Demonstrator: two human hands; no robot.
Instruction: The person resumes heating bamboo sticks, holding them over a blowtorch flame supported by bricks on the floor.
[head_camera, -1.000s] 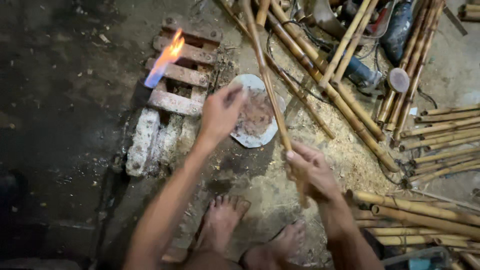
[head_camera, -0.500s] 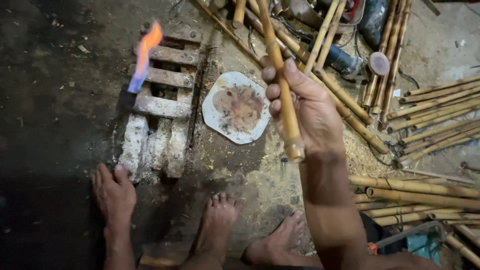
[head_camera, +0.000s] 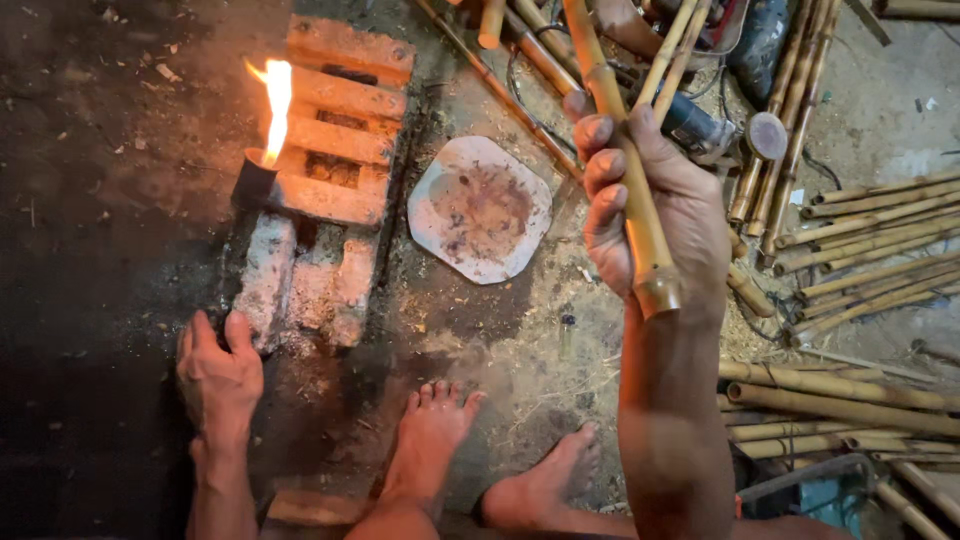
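Head view: right hand (head_camera: 655, 215) raised right of the plate (head_camera: 481, 208), fingers (head_camera: 604, 168) wrapped tight round a bamboo stick (head_camera: 625, 160), cut end just below the fist, stick running up out of frame. Left hand (head_camera: 218, 372) flat on the floor below the bricks (head_camera: 335, 150), fingers pressed together, holding nothing. Flame (head_camera: 275, 100) burns from a small can left of the bricks. Progress: stick is well apart from the flame, no scorching visible; many sticks (head_camera: 860, 260) lie right of the plate, untouched. No packages, labels or signs seen.
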